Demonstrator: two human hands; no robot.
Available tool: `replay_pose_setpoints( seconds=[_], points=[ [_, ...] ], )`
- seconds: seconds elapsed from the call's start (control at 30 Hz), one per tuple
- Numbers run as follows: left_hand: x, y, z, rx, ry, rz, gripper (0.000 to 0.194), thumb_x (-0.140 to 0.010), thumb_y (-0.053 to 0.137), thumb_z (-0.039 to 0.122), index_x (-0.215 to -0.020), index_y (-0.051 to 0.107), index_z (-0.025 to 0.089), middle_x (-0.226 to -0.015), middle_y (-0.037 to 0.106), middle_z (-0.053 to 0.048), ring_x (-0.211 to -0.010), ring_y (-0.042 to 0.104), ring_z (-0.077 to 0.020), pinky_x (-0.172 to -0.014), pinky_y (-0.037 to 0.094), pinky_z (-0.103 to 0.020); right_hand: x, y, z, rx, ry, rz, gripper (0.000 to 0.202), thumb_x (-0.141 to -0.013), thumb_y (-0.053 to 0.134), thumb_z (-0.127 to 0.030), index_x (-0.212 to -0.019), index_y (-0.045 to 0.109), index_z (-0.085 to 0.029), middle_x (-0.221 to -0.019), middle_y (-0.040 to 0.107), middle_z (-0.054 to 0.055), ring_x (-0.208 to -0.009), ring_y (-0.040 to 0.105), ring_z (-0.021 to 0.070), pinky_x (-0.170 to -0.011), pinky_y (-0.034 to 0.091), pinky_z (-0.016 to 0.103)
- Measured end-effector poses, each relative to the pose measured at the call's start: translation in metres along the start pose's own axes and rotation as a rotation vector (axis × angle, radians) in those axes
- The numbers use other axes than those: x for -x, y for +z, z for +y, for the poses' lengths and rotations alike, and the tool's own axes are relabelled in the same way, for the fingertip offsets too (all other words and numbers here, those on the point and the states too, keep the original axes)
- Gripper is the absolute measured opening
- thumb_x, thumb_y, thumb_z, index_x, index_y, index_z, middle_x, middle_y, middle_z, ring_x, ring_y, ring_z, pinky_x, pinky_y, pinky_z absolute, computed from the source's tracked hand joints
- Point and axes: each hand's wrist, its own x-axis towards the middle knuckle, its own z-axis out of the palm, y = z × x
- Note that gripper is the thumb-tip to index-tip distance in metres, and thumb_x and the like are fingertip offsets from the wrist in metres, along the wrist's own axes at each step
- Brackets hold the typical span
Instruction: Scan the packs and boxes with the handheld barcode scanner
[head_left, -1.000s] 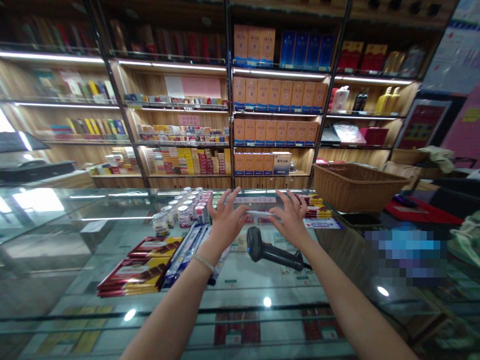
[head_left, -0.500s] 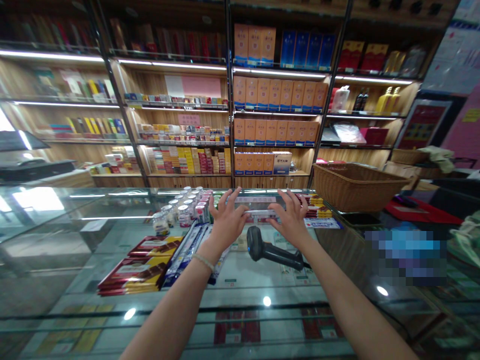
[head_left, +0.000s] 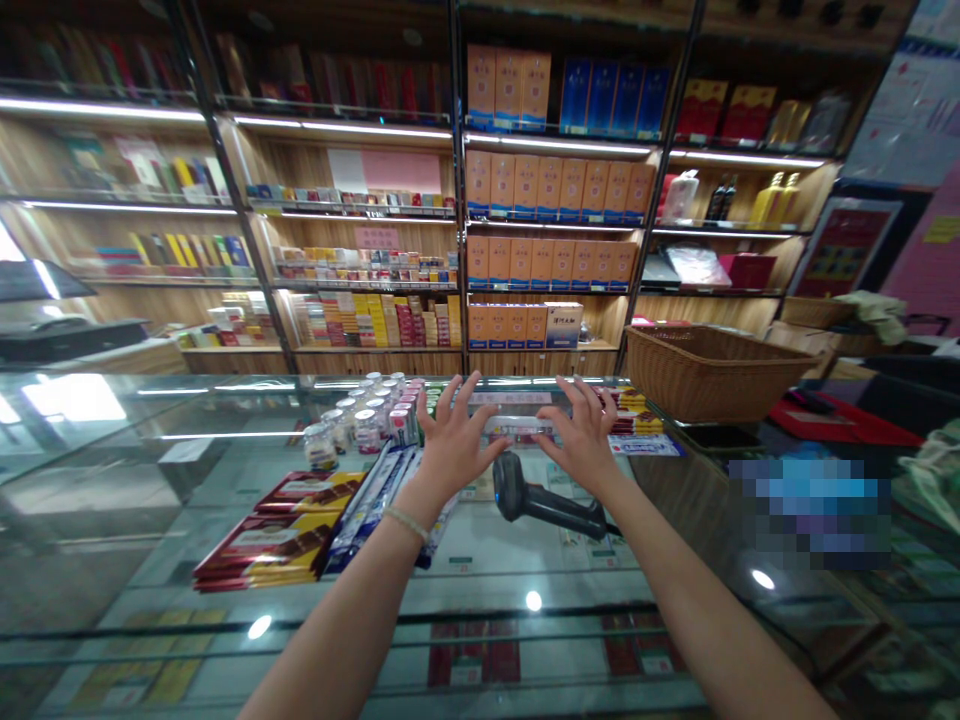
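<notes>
Over the glass counter [head_left: 487, 590], a small slim clear-and-white pack [head_left: 519, 428] with coloured print spans the gap between my hands. My left hand [head_left: 454, 440] has its thumb and forefinger around the left end. At the right end, my right hand [head_left: 587, 435] pinches it the same way, other fingers raised and spread. The print is too small to read. Just below the hands, a black barcode scanner [head_left: 551, 505] lies on its side. Beside my left wrist are blue-and-white long packets [head_left: 371, 510] and a stack of red-and-yellow chocolate packs [head_left: 281, 530].
Several small white-lidded jars [head_left: 367, 430] stand behind the packets. More red-and-yellow packs [head_left: 641, 412] and a blue packet [head_left: 645, 446] lie at the right, before a wicker basket [head_left: 712, 375]. Shelves with orange boxes [head_left: 551, 265] line the back.
The slim pack has turned from a thin edge to a broader printed side. My left thumb has shifted down and right, away from the forefinger. The scanner and other goods stay put.
</notes>
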Motion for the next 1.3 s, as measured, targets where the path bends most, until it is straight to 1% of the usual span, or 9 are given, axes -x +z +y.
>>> replay_pose_setpoints(
  seconds=[0.07, 0.1, 0.33, 0.43, 0.7, 0.83, 0.97, 1.13, 1.3],
  points=[
    [0.0003, -0.001, 0.0001, -0.004, 0.009, -0.002, 0.044, -0.082, 0.075, 0.054, -0.119, 0.068, 0.031, -0.163, 0.042, -0.012, -0.151, 0.033, -0.0373, -0.124, -0.002, -0.066, -0.0003, -0.0001, -0.0001, 0.0, -0.003, -0.006, 0.023, -0.086, 0.074, -0.042, -0.103, 0.069, -0.028, -0.155, 0.045, 0.011, -0.149, 0.03, 0.0323, -0.122, 0.012, 0.06],
    [0.0004, -0.0012, 0.0002, -0.007, 0.014, -0.002, 0.045, -0.082, 0.076, 0.052, -0.121, 0.068, 0.032, -0.163, 0.042, -0.012, -0.151, 0.033, -0.0371, -0.124, -0.002, -0.066, -0.0006, -0.0002, -0.0003, -0.004, -0.004, -0.008, 0.023, -0.086, 0.074, -0.042, -0.103, 0.069, -0.028, -0.155, 0.046, 0.011, -0.149, 0.03, 0.0325, -0.122, 0.012, 0.06],
    [0.0009, 0.0011, -0.0008, -0.042, 0.031, 0.025, 0.025, -0.084, 0.076, 0.039, -0.108, 0.072, 0.034, -0.161, 0.046, -0.008, -0.15, 0.035, -0.0368, -0.123, 0.001, -0.069, -0.0016, -0.002, -0.0024, -0.042, -0.006, -0.005, 0.021, -0.087, 0.073, -0.043, -0.102, 0.07, -0.028, -0.153, 0.049, 0.01, -0.148, 0.031, 0.0321, -0.123, 0.011, 0.058],
    [0.0012, 0.0015, -0.0012, -0.038, 0.021, 0.029, 0.021, -0.084, 0.076, 0.036, -0.104, 0.073, 0.034, -0.161, 0.046, -0.007, -0.15, 0.036, -0.0368, -0.122, 0.002, -0.07, -0.0017, -0.003, -0.0034, -0.043, -0.006, -0.013, 0.022, -0.087, 0.073, -0.043, -0.102, 0.07, -0.028, -0.153, 0.048, 0.01, -0.149, 0.03, 0.0308, -0.124, 0.01, 0.057],
    [0.0004, -0.0017, 0.0005, -0.011, -0.016, 0.0, 0.02, -0.083, 0.077, 0.039, -0.102, 0.074, 0.034, -0.162, 0.044, -0.008, -0.15, 0.034, -0.0378, -0.121, 0.005, -0.072, -0.0022, -0.0037, -0.0065, -0.054, 0.005, -0.011, 0.021, -0.084, 0.074, -0.038, -0.101, 0.07, -0.027, -0.152, 0.048, 0.011, -0.148, 0.033, 0.0301, -0.124, 0.011, 0.056],
    [-0.0004, -0.0043, 0.0011, -0.006, -0.029, -0.024, 0.019, -0.083, 0.078, 0.039, -0.101, 0.075, 0.035, -0.162, 0.045, -0.008, -0.15, 0.035, -0.039, -0.119, 0.008, -0.073, -0.0015, -0.0031, -0.0077, -0.036, 0.005, -0.023, 0.019, -0.086, 0.072, -0.038, -0.1, 0.07, -0.027, -0.152, 0.049, 0.011, -0.148, 0.032, 0.0299, -0.124, 0.01, 0.056],
    [-0.0012, -0.0064, 0.0014, 0.008, -0.025, -0.056, 0.024, -0.081, 0.08, 0.04, -0.103, 0.074, 0.034, -0.163, 0.043, -0.009, -0.151, 0.034, -0.0397, -0.12, 0.009, -0.073, -0.0001, -0.0017, -0.0071, -0.039, 0.009, -0.043, 0.018, -0.087, 0.07, -0.038, -0.101, 0.071, -0.027, -0.153, 0.048, 0.01, -0.148, 0.032, 0.0304, -0.124, 0.009, 0.057],
    [0.0001, -0.0044, 0.0002, 0.04, -0.009, -0.073, 0.026, -0.08, 0.081, 0.045, -0.102, 0.075, 0.033, -0.165, 0.04, -0.009, -0.151, 0.034, -0.0399, -0.12, 0.007, -0.073, 0.0014, -0.0004, -0.0031, -0.04, 0.013, -0.075, 0.019, -0.088, 0.068, -0.04, -0.102, 0.07, -0.027, -0.155, 0.046, 0.01, -0.149, 0.03, 0.0306, -0.124, 0.01, 0.057],
    [0.0022, 0.0015, -0.0033, 0.068, -0.011, -0.078, 0.03, -0.076, 0.085, 0.046, -0.102, 0.076, 0.034, -0.166, 0.04, -0.008, -0.152, 0.032, -0.0396, -0.121, 0.003, -0.072, 0.0017, -0.0002, -0.0027, -0.021, 0.012, -0.089, 0.02, -0.088, 0.068, -0.041, -0.103, 0.071, -0.027, -0.155, 0.045, 0.01, -0.15, 0.028, 0.0307, -0.123, 0.01, 0.058]
  ],
)
